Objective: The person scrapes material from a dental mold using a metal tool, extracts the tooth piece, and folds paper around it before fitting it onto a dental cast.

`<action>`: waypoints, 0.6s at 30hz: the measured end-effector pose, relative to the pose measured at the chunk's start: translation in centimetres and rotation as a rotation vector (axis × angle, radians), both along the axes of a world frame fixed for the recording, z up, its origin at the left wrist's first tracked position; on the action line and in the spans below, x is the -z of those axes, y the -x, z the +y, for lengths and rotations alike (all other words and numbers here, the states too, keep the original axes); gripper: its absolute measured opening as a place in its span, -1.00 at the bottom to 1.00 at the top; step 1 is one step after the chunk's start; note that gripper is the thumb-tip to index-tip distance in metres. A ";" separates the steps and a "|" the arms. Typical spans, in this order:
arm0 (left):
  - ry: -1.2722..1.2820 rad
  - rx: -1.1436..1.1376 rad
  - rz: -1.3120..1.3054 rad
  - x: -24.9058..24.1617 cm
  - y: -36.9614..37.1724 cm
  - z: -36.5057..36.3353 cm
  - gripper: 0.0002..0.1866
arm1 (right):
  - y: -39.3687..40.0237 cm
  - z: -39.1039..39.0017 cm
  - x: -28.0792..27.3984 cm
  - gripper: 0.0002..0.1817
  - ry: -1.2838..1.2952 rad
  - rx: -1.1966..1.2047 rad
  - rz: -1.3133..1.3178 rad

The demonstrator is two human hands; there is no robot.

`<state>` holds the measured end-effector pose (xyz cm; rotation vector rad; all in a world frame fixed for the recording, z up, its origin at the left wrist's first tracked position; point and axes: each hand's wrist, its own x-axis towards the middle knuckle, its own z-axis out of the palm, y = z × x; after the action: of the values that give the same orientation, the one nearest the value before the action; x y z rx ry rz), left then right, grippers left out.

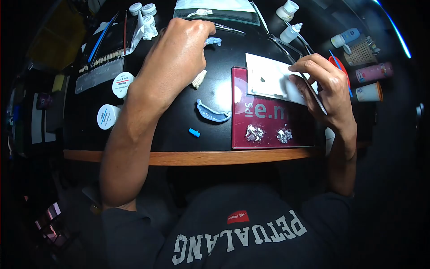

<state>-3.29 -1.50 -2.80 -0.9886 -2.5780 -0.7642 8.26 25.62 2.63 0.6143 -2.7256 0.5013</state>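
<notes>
My left hand (186, 47) reaches over the far middle of the black table, back of the hand up. Its curled fingers are mostly hidden, and what they hold, if anything, does not show. Right beside it are a small blue piece (214, 41) and metal tweezers (230, 29); a cream-coloured piece (199, 79) is partly under the hand. My right hand (301, 77) is closed on a slim metal tool (317, 97), over the right part of a white pad (268, 74) with a small dark speck. This pad rests on a dark red box (264, 127).
Two heaps of whitish bits (254, 133) lie on the box. To its left are a blue curved mould (212, 112) and a blue cap (194, 132). White jars (109, 116) and a tooth shade row stand left; bottles (291, 32), a cup (369, 92) and metal instruments are right.
</notes>
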 end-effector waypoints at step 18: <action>0.076 0.012 -0.061 1.5 1.7 0.0 -0.83 | 9.9 -4.4 -0.6 -0.74 -0.508 0.278 -0.305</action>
<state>-4.99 -1.55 -4.34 -1.0189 -2.6743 -0.7145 -1.63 21.23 3.23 0.2698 -3.1816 -0.1921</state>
